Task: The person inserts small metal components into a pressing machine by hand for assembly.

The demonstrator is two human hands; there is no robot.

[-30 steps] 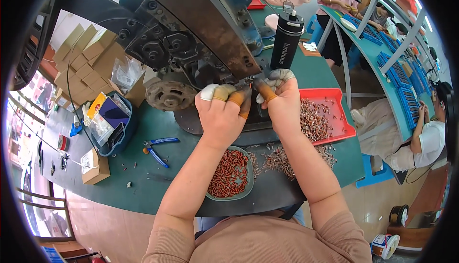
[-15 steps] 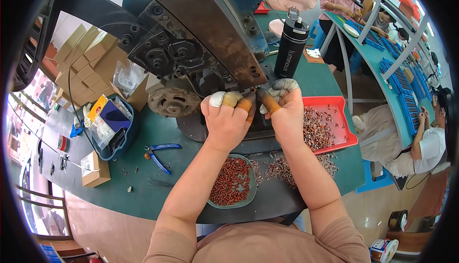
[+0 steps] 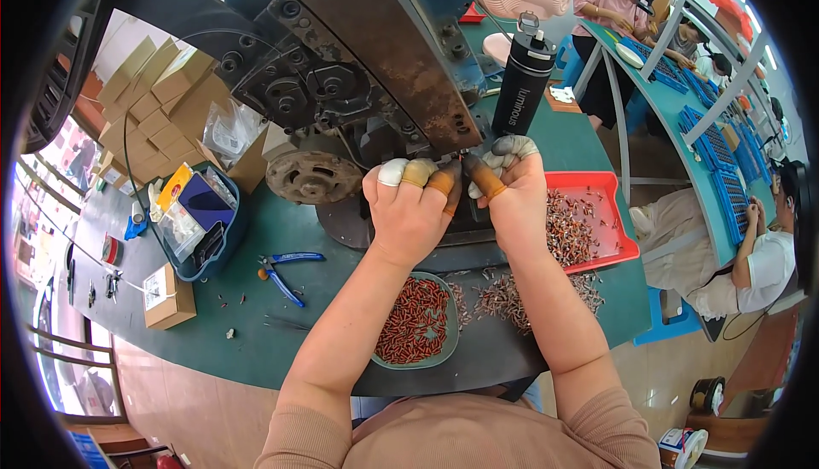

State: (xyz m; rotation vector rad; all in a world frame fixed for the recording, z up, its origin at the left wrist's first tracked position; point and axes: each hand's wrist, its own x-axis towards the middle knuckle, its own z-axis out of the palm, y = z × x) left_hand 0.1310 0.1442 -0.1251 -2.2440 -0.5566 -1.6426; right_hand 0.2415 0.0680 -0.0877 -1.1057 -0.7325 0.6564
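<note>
Both hands up at the press (image 3: 358,85) die. Left hand (image 3: 409,213) and right hand (image 3: 512,192), finger cots on, fingertips pinched together on a tiny part, probably, too small to confirm. Bowl (image 3: 450,341) of red parts below the wrists; red tray (image 3: 614,213) to the right.

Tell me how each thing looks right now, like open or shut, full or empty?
Left hand: fingertips capped, pinching at the press.
Right hand: fingertips capped, pinching at the press.
Black bottle: upright, lid shut.
Red tray: partly filled with small metal parts.
Round dish: nearly full of reddish pieces.
Blue pliers: lying flat, untouched.
</note>
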